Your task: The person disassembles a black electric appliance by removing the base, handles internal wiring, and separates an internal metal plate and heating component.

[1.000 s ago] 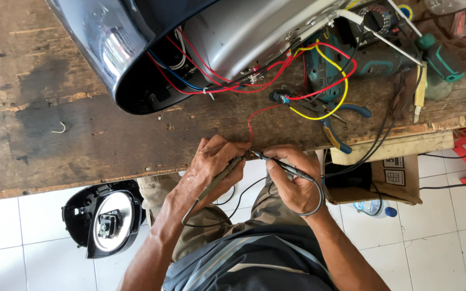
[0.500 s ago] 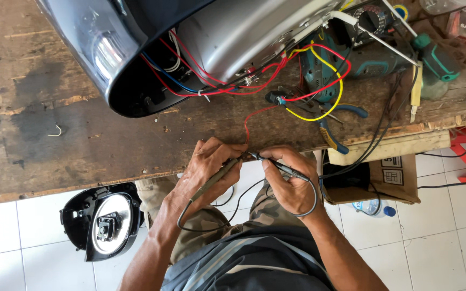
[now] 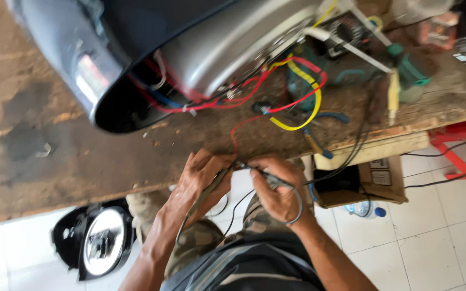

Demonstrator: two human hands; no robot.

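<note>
Left hand [image 3: 203, 175] and right hand [image 3: 276, 186] meet at near edge of workbench [image 3: 55, 161], fingertips almost touching. Left fingers closed around thin grey probe [image 3: 211, 188], its tip pointing up toward end of red wire [image 3: 234, 134] that drops from appliance housing [image 3: 136, 59]. Right fingers pinched on second dark probe [image 3: 268, 177], lead looping round wrist (tip contact blurred, cannot tell). Bench: worn, stained wood, tangle of red and yellow wires, blue-handled pliers [image 3: 319, 137]. Below: white tiled floor [image 3: 449, 226], round headlamp [image 3: 101, 242], open cardboard box [image 3: 360, 183].
</note>
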